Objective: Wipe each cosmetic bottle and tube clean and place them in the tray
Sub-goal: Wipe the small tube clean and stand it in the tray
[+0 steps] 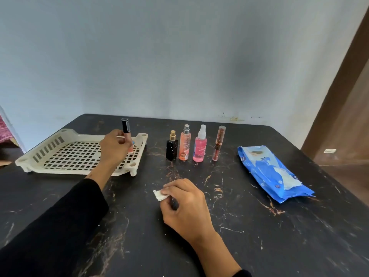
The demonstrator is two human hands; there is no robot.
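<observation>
Head view: left hand (113, 145) holds slim black-capped tube (126, 132) over slotted plastic tray (60, 154).

We stretch our left hand (113, 145) forward with fingers curled in a grip; our right hand (185, 204) is low, fingers pinched.

**Five cosmetics, one tray, one wipe**

Your left hand (113, 145) holds a pink gloss tube (127, 134) with a black cap upright over the cream slotted tray (60, 156). Standing in a row on the tabletop (239, 226): a black perfume bottle (172, 146), a peach spray bottle (184, 143), a pink spray bottle (199, 145), a brown gloss tube (218, 143). Your right hand (185, 204) pinches a white wipe (158, 194).
</observation>
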